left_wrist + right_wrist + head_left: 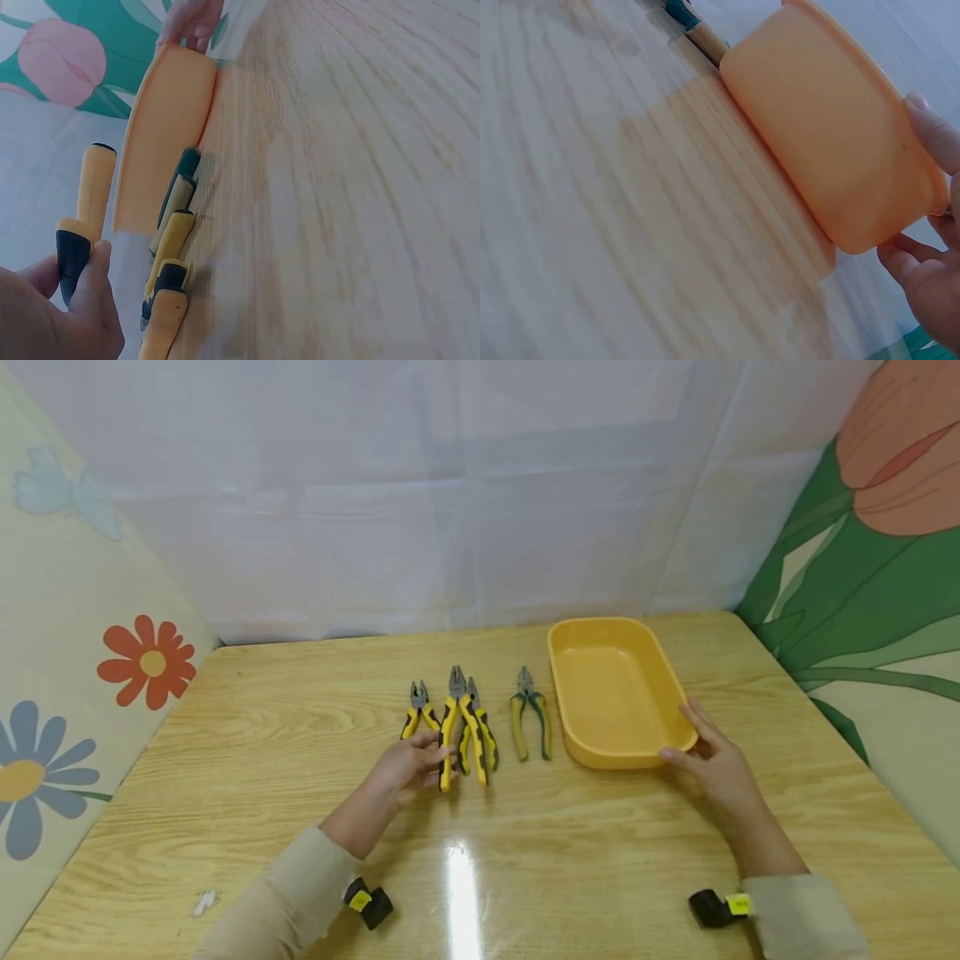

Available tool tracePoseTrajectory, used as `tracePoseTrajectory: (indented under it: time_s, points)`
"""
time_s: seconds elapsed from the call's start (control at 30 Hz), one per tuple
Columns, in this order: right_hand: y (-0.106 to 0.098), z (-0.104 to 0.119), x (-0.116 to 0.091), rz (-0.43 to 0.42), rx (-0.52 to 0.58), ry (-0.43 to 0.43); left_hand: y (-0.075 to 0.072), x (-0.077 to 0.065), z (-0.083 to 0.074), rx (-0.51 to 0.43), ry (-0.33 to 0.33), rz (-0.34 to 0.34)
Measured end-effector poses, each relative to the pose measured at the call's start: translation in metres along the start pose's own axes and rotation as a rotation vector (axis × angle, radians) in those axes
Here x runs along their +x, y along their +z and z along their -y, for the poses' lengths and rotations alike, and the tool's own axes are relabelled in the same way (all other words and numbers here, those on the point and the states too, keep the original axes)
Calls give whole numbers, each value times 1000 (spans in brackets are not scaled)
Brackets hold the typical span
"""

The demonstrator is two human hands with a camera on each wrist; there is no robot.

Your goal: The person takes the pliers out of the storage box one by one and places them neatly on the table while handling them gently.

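My left hand (405, 770) pinches one handle of the yellow-and-black pliers (448, 718), their jaws toward the back. In the left wrist view these pliers (96, 187) are raised off the table, handles spread. Partly behind them lie smaller yellow-and-black pliers (491, 750); another yellow-and-black pair (412, 723) lies to their left, its handle ends hidden by my hand. Green-and-yellow pliers (519, 731) lie between these and a yellow plastic tray (615, 693) with nothing in it. My right hand (723, 772) grips the tray's near right corner, thumb at the rim, fingers on the side wall.
The wooden table (570, 860) meets a white cloth backdrop (337, 552) behind and painted flower panels at both sides. A small white scrap (205, 902) lies at the front left. Black wrist cameras (369, 903) sit by both sleeves.
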State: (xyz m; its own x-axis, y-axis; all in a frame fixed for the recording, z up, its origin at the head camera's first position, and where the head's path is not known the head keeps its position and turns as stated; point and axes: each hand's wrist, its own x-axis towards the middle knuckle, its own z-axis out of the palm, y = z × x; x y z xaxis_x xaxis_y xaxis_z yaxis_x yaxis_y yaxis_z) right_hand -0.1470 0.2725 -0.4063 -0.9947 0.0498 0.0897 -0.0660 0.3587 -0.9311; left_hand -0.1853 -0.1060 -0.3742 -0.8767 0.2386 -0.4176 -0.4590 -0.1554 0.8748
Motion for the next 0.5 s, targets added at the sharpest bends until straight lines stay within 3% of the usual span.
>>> tracePoseTrajectory:
  time_s: [0.3, 0.5]
  points:
    - [1, 0, 1, -2, 20, 4, -6, 2, 0, 25, 7, -11]
    - [1, -1, 0, 1, 25, 6, -10, 0, -2, -9, 16, -23]
